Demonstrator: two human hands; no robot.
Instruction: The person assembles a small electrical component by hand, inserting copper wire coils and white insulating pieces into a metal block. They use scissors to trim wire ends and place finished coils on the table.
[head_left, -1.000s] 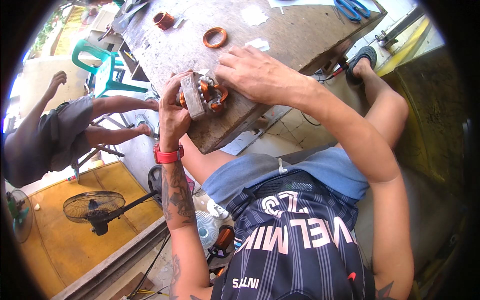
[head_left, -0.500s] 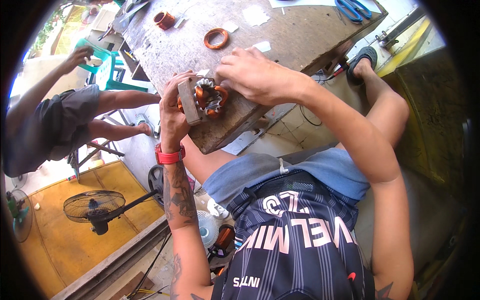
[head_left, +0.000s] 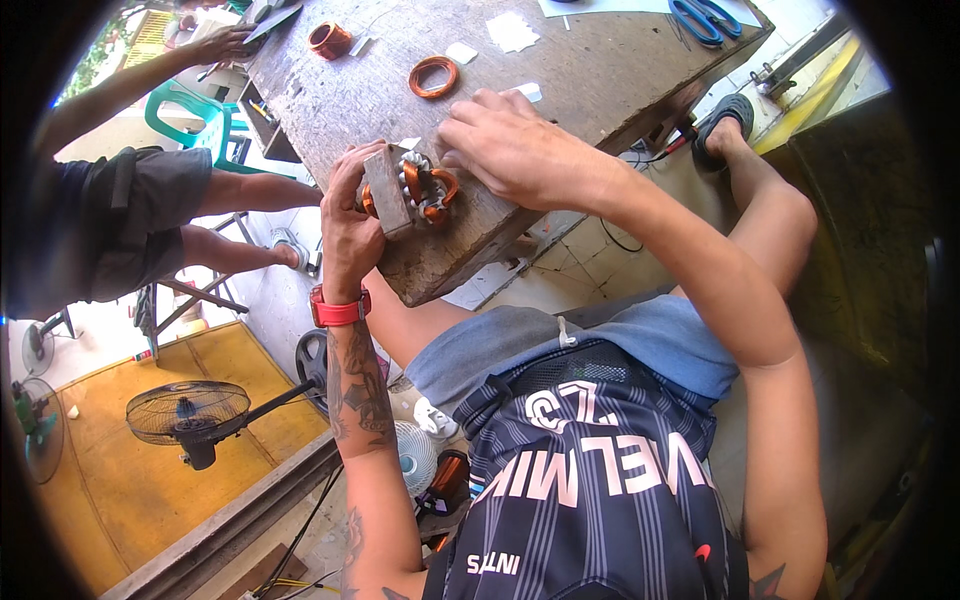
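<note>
Copper-wound stator upright at bench edge

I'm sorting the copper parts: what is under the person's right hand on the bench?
The right hand covers the far side of the motor stator; copper windings show beside it. What its fingers touch is hidden. The left hand grips the stator.

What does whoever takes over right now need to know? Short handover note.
Left hand: grips the motor stator by its grey block, at the near corner of the wooden workbench.
Right hand: fingertips on the stator's copper windings.
Nearby: loose copper coil and a second coil farther back; blue scissors at the far edge.
Done: windings sit in the stator.
Left: cannot tell how far along the winding work is.
</note>
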